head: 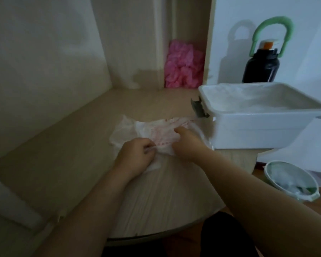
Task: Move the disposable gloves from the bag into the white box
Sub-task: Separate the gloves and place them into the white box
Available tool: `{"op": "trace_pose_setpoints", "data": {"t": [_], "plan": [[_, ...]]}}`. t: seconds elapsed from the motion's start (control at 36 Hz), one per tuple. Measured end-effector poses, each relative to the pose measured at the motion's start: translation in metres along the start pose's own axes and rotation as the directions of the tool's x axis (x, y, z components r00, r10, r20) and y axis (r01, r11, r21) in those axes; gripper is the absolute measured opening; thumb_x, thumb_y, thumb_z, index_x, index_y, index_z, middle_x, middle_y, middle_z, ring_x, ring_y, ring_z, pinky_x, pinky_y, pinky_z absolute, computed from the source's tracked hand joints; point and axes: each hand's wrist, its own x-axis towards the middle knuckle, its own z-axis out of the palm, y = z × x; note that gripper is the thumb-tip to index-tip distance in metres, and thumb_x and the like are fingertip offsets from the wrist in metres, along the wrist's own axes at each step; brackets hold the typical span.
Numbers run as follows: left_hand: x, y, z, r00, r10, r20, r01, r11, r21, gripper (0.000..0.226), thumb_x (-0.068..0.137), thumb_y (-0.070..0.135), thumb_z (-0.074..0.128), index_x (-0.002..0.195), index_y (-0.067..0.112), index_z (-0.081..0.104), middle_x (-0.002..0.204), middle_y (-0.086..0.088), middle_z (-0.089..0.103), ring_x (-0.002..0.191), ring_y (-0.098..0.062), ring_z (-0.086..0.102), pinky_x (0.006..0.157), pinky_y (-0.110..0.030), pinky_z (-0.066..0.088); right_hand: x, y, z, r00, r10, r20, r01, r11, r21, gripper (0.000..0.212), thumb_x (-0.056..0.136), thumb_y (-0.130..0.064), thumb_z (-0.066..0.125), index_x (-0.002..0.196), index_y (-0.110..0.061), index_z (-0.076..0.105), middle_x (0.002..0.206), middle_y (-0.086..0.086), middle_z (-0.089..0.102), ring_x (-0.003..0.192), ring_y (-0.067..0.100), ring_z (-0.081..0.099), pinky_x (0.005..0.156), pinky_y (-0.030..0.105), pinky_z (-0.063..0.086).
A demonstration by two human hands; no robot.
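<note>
Head view: bag point(152, 132) lies flat on the table point(82, 145), just left of the open box point(258, 125). Left hand point(135, 154) pinches the bag's near edge. Right hand point(188, 143) is at its mouth, fingers hidden, so I can't tell what they hold. Gloves not visible; I take them to be inside the bag. I'd expect thin film: near weightless, limp, slippery, clingy. Best pinch the whole stack while the left pins the bag.

Head view, downward, close over table point(82, 145), somewhat blurred.

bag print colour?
Red print on the bag, which is white; head view.
</note>
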Motion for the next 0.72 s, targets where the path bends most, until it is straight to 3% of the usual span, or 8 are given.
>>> {"op": "trace_pose_setpoints", "data": {"t": [0.22,0.31,0.36,0.42,0.47,0.53,0.64,0.72], "plan": [[0.017,0.005,-0.025,0.995,-0.098,-0.016,0.074,0.837,-0.542,0.014,0.091,0.013,0.061,0.093,0.016,0.075,0.099,0.002,0.073,0.091,-0.006,0.064,0.083,-0.015,0.047,0.011,-0.027,-0.026,0.991,-0.099,-0.094,0.105,0.993,0.057,0.038,0.096,-0.035,0.051,0.122,-0.008,0.060,0.121,0.009,0.062,0.105,0.024,0.058,0.091,0.036,0.047],[0.028,0.011,-0.045,0.983,-0.184,0.008,0.101,0.504,-0.858,0.028,0.089,0.011,0.059,0.069,0.024,0.075,0.081,0.007,0.073,0.080,-0.006,0.066,0.072,-0.018,0.050,0.011,-0.044,-0.036,0.997,-0.065,-0.052,0.075,0.966,0.245,0.053,0.095,-0.046,0.047,0.130,-0.007,0.053,0.129,0.014,0.056,0.114,0.028,0.054,0.094,0.039,0.044],[0.035,0.012,-0.059,0.991,-0.132,0.003,0.042,0.296,-0.954,0.031,0.085,0.008,0.058,0.064,0.024,0.074,0.083,0.006,0.073,0.084,-0.007,0.068,0.072,-0.020,0.053,0.010,-0.051,-0.042,0.989,0.064,0.132,-0.122,0.856,0.502,0.061,0.091,-0.056,0.049,0.135,-0.014,0.046,0.133,0.012,0.050,0.116,0.033,0.051,0.097,0.047,0.045],[0.039,0.017,-0.069,0.999,-0.043,-0.030,-0.016,0.291,-0.956,0.043,0.088,-0.001,0.052,0.059,0.023,0.072,0.082,0.006,0.072,0.083,-0.006,0.068,0.070,-0.020,0.053,0.007,-0.054,-0.052,0.924,0.080,0.373,-0.342,0.607,0.718,0.049,0.088,-0.056,0.055,0.117,-0.017,0.052,0.114,0.013,0.054,0.101,0.034,0.055,0.091,0.051,0.049],[0.039,0.022,-0.073,0.998,0.040,-0.048,-0.058,0.339,-0.939,0.048,0.090,-0.005,0.048,0.058,0.023,0.070,0.081,0.007,0.071,0.080,-0.006,0.068,0.069,-0.019,0.053,0.006,-0.055,-0.058,0.867,-0.054,0.496,-0.414,0.474,0.777,0.049,0.087,-0.053,0.058,0.118,-0.014,0.059,0.112,0.013,0.061,0.100,0.031,0.060,0.085,0.044,0.052],[0.041,0.025,-0.077,0.995,0.081,-0.052,-0.080,0.386,-0.919,0.051,0.090,-0.009,0.047,0.057,0.023,0.070,0.078,0.008,0.071,0.078,-0.005,0.067,0.069,-0.018,0.052,0.009,-0.056,-0.063,0.890,-0.110,0.443,-0.342,0.480,0.808,0.046,0.090,-0.043,0.059,0.119,-0.007,0.062,0.111,0.011,0.065,0.098,0.024,0.062,0.086,0.036,0.050],[0.050,0.027,-0.087,0.991,0.105,-0.086,-0.129,0.529,-0.839,0.053,0.081,-0.017,0.048,0.051,0.023,0.066,0.069,0.009,0.068,0.074,-0.004,0.065,0.069,-0.017,0.050,0.005,-0.059,-0.087,0.986,-0.111,0.123,-0.052,0.495,0.867,0.016,0.090,-0.006,0.059,0.106,-0.005,0.058,0.099,0.015,0.062,0.082,0.024,0.060,0.073,0.033,0.049],[0.060,0.040,-0.095,0.980,0.174,-0.097,-0.187,0.627,-0.756,0.040,0.069,-0.009,0.055,0.049,0.024,0.064,0.064,0.010,0.066,0.075,-0.003,0.064,0.069,-0.014,0.048,0.000,-0.052,-0.114,0.989,-0.127,-0.072,0.138,0.667,0.732,0.040,0.085,-0.001,0.064,0.124,-0.010,0.055,0.104,0.012,0.064,0.081,0.024,0.062,0.075,0.037,0.053]]}}
